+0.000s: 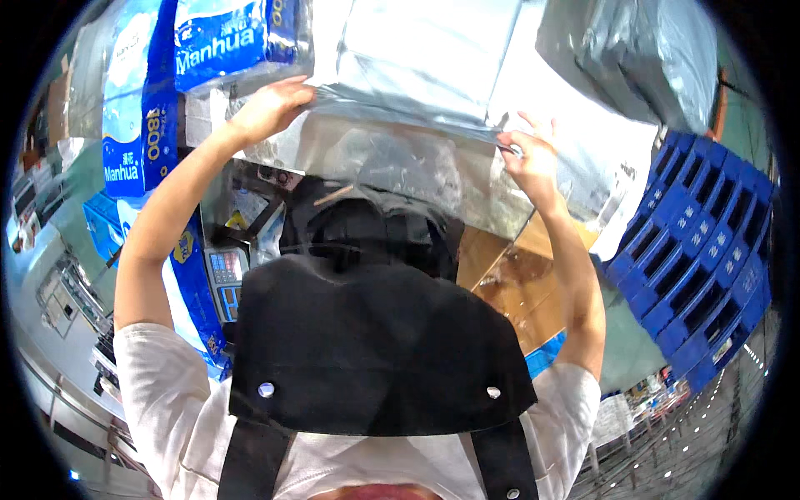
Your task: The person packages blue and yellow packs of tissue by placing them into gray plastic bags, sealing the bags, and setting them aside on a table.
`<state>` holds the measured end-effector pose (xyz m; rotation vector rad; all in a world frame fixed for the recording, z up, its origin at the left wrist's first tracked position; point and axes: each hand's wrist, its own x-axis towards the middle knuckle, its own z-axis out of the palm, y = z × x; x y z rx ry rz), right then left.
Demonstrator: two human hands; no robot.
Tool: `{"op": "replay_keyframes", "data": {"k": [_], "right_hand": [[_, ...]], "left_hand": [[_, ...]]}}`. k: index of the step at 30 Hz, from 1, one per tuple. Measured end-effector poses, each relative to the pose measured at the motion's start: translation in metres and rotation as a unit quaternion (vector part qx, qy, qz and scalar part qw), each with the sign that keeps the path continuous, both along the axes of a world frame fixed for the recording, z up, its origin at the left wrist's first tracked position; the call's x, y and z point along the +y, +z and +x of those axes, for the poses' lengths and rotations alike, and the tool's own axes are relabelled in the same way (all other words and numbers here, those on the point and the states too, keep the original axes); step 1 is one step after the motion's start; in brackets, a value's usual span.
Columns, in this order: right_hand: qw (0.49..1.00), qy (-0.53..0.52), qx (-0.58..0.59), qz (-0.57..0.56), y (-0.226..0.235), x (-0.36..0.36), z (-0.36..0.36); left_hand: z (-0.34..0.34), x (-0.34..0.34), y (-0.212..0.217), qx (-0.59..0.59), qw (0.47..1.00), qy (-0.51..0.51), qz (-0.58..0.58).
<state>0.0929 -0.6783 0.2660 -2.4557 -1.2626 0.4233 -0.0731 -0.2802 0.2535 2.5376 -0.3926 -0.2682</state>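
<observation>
A grey plastic mailing bag [421, 54] lies flat on the white work surface at the top of the view, with something bulky inside it. Its near edge is drawn into a taut, folded strip between my hands. My left hand [277, 108] pinches the left end of that edge, fingers pointing right. At the other end, my right hand [531, 154] grips the strip between thumb and fingers, with some fingertips raised. A bulky grey wrapped parcel [637, 54] sits beyond my right hand.
Blue packs of tissue paper [133, 100] stand at my left, with another blue pack [221, 50] beside the bag. A keypad device [227, 271] is below them. A brown cardboard box [521, 279] lies under my right forearm. Stacked blue pallets [708, 250] stand at right.
</observation>
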Motion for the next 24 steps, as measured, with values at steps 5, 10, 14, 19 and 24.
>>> {"op": "replay_keyframes", "data": {"k": [5, 10, 14, 19, 24], "right_hand": [[0.995, -0.072, 0.074, -0.003, -0.020, 0.068, 0.058], [0.774, -0.393, 0.415, 0.273, -0.088, 0.060, 0.028], [0.633, -0.498, 0.498, 0.322, -0.006, 0.113, 0.033], [0.594, -0.528, 0.499, 0.346, 0.100, 0.048, 0.059], [0.644, -0.465, 0.322, 0.515, 0.161, 0.017, 0.091]], "left_hand": [[0.074, 0.029, -0.008, 0.115, 0.989, 0.076, -0.052], [0.103, -0.045, -0.066, 0.226, 0.599, 0.538, -0.549], [0.128, -0.064, -0.050, 0.098, 0.637, 0.488, -0.589], [0.165, -0.091, 0.078, 0.259, 0.731, 0.381, -0.503], [0.190, -0.118, 0.180, 0.191, 0.668, 0.324, -0.642]]}}
